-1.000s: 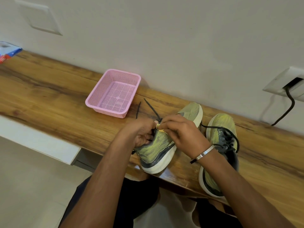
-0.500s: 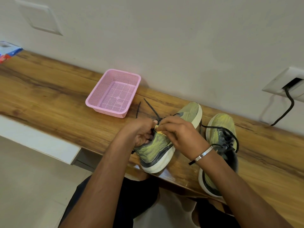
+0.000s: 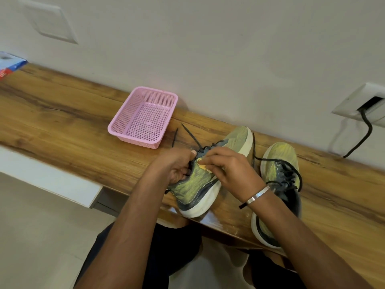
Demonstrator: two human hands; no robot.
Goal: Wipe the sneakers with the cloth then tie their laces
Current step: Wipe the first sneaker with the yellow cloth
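Observation:
Two yellow-green sneakers with white soles and dark laces sit on the wooden shelf [image 3: 62, 122]. The left sneaker [image 3: 195, 188] is tipped onto its side, its loose laces [image 3: 189, 132] trailing toward the wall. My left hand [image 3: 177, 165] grips it at the collar. My right hand [image 3: 231, 170] pinches a small yellow cloth [image 3: 205, 166] against the upper near the lace eyelets. The right sneaker [image 3: 279, 163] stands upright beside my right wrist, its laces loose, its heel partly hidden by my forearm.
An empty pink mesh basket [image 3: 155, 89] stands on the shelf to the left of the sneakers, against the wall. A wall socket [image 3: 362, 105] with a black cable [image 3: 364, 132] is at the right. A blue packet [image 3: 8, 63] lies at the far left.
Both hands stay on the left sneaker, with only a slight shift of the right fingers and the cloth over the upper. The right sneaker and the basket have not moved.

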